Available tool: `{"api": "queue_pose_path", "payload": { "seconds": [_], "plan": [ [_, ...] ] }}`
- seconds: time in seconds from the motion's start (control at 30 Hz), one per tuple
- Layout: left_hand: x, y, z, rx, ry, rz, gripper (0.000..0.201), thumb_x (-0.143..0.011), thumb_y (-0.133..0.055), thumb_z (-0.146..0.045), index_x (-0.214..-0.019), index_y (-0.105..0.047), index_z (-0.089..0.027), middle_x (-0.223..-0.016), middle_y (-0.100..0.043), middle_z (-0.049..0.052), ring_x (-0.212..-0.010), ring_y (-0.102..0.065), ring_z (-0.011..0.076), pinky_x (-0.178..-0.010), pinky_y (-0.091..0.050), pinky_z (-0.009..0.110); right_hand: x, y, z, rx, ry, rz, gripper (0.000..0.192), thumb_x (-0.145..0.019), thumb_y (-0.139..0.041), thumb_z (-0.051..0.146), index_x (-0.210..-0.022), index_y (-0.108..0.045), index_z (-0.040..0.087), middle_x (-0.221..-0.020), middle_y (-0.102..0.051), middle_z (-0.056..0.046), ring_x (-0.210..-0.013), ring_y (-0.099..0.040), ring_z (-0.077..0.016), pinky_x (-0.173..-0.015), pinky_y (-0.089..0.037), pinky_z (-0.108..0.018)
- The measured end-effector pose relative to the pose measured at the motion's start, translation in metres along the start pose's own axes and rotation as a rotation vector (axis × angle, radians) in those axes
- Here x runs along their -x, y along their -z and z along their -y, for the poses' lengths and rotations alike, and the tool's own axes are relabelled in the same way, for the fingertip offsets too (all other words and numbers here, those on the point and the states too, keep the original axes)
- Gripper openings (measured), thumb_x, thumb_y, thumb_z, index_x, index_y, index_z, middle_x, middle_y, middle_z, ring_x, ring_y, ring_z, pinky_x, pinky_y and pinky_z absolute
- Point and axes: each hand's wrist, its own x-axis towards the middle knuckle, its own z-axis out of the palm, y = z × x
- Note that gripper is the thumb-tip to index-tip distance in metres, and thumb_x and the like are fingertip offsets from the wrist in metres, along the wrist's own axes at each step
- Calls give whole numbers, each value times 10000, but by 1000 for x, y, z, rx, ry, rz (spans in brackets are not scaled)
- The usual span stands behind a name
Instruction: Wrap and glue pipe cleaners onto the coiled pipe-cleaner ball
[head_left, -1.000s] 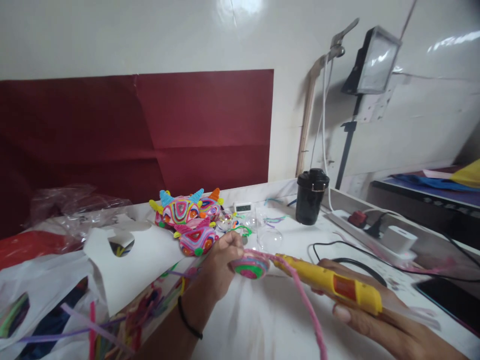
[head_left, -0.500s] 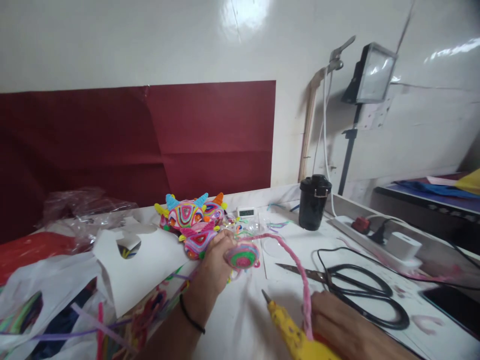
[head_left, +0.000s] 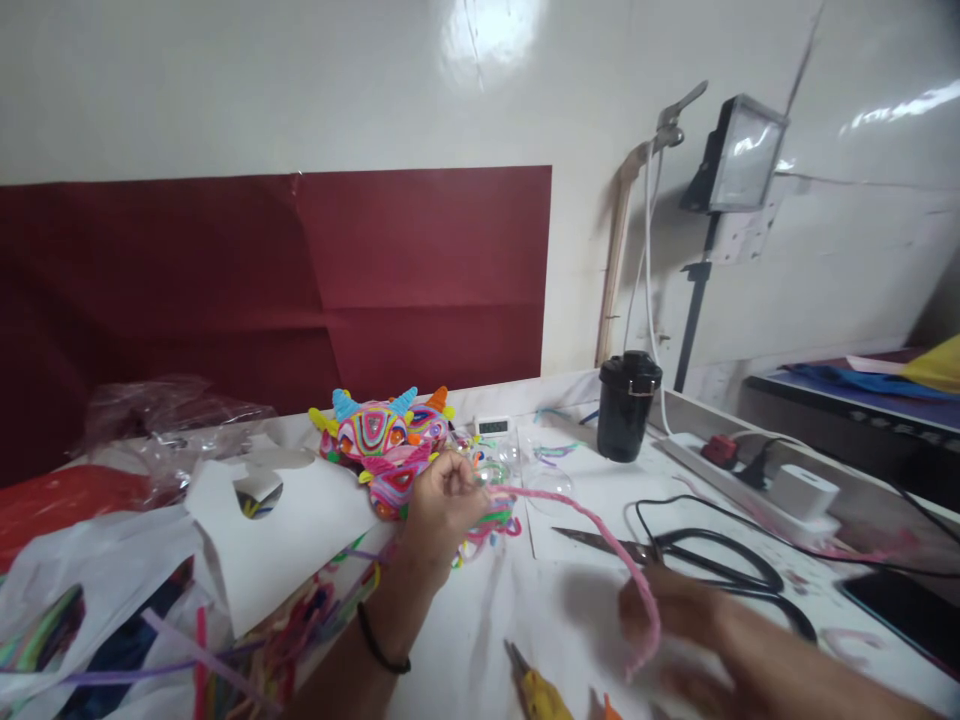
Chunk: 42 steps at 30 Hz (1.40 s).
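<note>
My left hand (head_left: 446, 500) is closed on a round coiled piece of coloured fuzzy pipe cleaner (head_left: 496, 515), whose rim shows past the fingers. From it a loose pink pipe cleaner (head_left: 592, 515) arcs right and hangs down in front of my right hand (head_left: 675, 610). That hand is blurred by motion, and its fingers do not show clearly. Below, at the bottom edge, points the tip of a yellow glue gun (head_left: 541, 692), apart from both hands. Large black-handled scissors (head_left: 712, 560) lie just beyond my right hand. Colourful pipe-cleaner animal heads (head_left: 375, 430) sit behind my left hand.
Plastic bags (head_left: 120, 560) and a cut white sheet (head_left: 292, 510) cover the left side. Toward the back stand a small digital display (head_left: 492, 427) and a black cup (head_left: 628, 410). A power strip (head_left: 686, 450), cables and a phone (head_left: 904, 615) occupy the right.
The glue gun has dropped lower in view and my right hand is now apart from it. My left hand has turned, hiding more of the coil. The pink strand's free end swung right.
</note>
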Motion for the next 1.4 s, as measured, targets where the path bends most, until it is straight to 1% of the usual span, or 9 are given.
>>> {"api": "queue_pose_path", "payload": {
  "seconds": [0.1, 0.13, 0.2, 0.3, 0.4, 0.63, 0.83, 1.0, 1.4],
  "plan": [
    [3, 0, -4, -102, -40, 24, 172, -519, -603, -105, -579, -470, -195, -549, -337, -63, -535, -299, 96, -490, -215, 223, -20, 37, 1, -49, -199, -19, 208, -885, -520, 392, -894, -668, 246, -877, -704, -73, -796, -667, -239, -689, -548, -328],
    [5, -1, -7, -145, -56, 33, 169, -527, -599, -100, -583, -472, -196, -559, -342, -61, -544, -307, 100, -495, -221, 225, -29, 45, 5, -56, -235, -103, 234, -891, -512, 426, -918, -659, 245, -894, -700, -69, -806, -656, -240, -689, -534, -331],
    [9, -3, -11, -221, -80, 47, 173, -538, -591, -93, -590, -464, -199, -564, -336, -61, -547, -307, 103, -502, -226, 229, -49, 51, 15, -102, -215, -153, 243, -863, -574, 448, -991, -634, 250, -1002, -682, -61, -921, -633, -243, -783, -509, -340],
    [14, -6, -18, -287, -114, 77, 189, -547, -598, -104, -599, -448, -206, -560, -320, -65, -541, -297, 106, -503, -236, 233, -75, 41, 30, -215, -60, -120, 279, -824, -653, 388, -1057, -598, 244, -1106, -647, -58, -1047, -590, -237, -894, -463, -347],
    [17, -9, -20, -315, -155, 108, 192, -556, -620, -127, -599, -451, -207, -570, -346, -59, -549, -311, 111, -507, -259, 234, -90, 26, 33, -319, -16, -79, 353, -792, -702, 321, -1106, -567, 232, -1140, -625, -60, -1066, -569, -228, -885, -451, -340],
    [18, -11, -16, -256, -89, 126, 199, -537, -621, -110, -584, -453, -206, -545, -363, -62, -526, -322, 103, -493, -239, 231, -99, 16, 20, -507, -91, -5, 269, -765, -725, 367, -963, -613, 223, -978, -662, -19, -917, -582, -207, -806, -408, -344],
    [18, -13, -15, -161, -32, 157, 186, -544, -616, -140, -603, -452, -204, -564, -385, -56, -539, -329, 101, -491, -255, 223, -105, 12, 16, -786, -185, 40, 343, -667, -800, 392, -864, -607, 189, -883, -645, -13, -838, -569, -175, -710, -381, -302],
    [20, -15, -15, -99, 68, 183, 180, -557, -609, -164, -614, -442, -203, -559, -349, -63, -539, -286, 96, -478, -220, 221, -108, 7, 10, -994, -289, 126, 426, -563, -863, 355, -830, -584, 177, -754, -613, 21, -658, -532, -120, -604, -388, -268],
    [25, -20, -17, 127, 289, 259, 241, -567, -670, -206, -618, -435, -190, -551, -360, -64, -521, -303, 79, -495, -249, 210, -108, 1, -7, -1243, -267, 266, 391, -568, -865, 200, -795, -548, 166, -653, -623, 52, -550, -555, -84, -569, -422, -233]
  ]
}}
